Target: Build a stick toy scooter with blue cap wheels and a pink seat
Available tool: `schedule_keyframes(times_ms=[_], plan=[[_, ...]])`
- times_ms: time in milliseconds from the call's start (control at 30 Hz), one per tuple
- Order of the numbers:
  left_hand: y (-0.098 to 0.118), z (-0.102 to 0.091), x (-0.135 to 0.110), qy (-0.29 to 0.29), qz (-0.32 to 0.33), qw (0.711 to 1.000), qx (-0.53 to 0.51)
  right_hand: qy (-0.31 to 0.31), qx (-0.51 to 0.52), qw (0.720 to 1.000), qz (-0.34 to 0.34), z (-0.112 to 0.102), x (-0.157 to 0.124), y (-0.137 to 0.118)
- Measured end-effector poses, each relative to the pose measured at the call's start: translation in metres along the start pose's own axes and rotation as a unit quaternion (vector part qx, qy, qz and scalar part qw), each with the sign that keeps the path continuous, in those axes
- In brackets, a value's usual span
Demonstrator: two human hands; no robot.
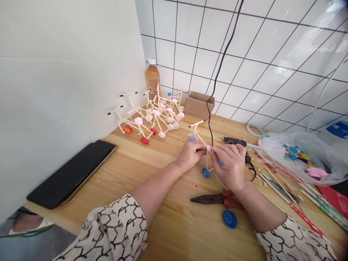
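Observation:
My left hand [191, 154] and my right hand [230, 164] meet over the wooden table [152, 217], both pinched on a small stick bicycle model [200, 145] with blue bottle-cap wheels and a pink seat piece. One blue wheel [206, 173] hangs below my fingers, the other sits behind my left hand. A black hot glue gun [233, 142] lies just behind my right hand, its cable rising up the tiled wall.
Several finished stick bicycles [152, 117] stand at the back left beside a drink bottle [153, 77] and a small cardboard box [199, 104]. Pliers [217, 198] and a loose blue cap [230, 219] lie near me. A phone [73, 173] lies left; a plastic bag of caps [301, 156] and sticks right.

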State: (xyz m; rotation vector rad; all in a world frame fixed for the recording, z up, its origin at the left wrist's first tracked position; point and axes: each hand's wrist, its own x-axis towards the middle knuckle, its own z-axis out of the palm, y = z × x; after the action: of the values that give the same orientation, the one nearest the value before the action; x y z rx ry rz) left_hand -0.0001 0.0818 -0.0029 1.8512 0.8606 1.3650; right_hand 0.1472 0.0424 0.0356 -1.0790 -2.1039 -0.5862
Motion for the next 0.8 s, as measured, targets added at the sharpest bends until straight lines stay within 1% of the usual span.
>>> schedule_keyframes(times_ms=[200,500,800], plan=[[0.002,-0.001,0.000,0.003,-0.017,1.000,0.008,0.002,-0.001,0.999,0.032,0.000,0.000,0.002],[0.003,0.000,-0.002,-0.002,-0.015,1.000,0.012,-0.033,-0.018,0.997,0.063,0.004,0.003,-0.004],[0.006,-0.001,-0.001,-0.007,-0.016,1.000,0.014,-0.025,-0.036,0.996,0.080,0.013,0.004,-0.006]])
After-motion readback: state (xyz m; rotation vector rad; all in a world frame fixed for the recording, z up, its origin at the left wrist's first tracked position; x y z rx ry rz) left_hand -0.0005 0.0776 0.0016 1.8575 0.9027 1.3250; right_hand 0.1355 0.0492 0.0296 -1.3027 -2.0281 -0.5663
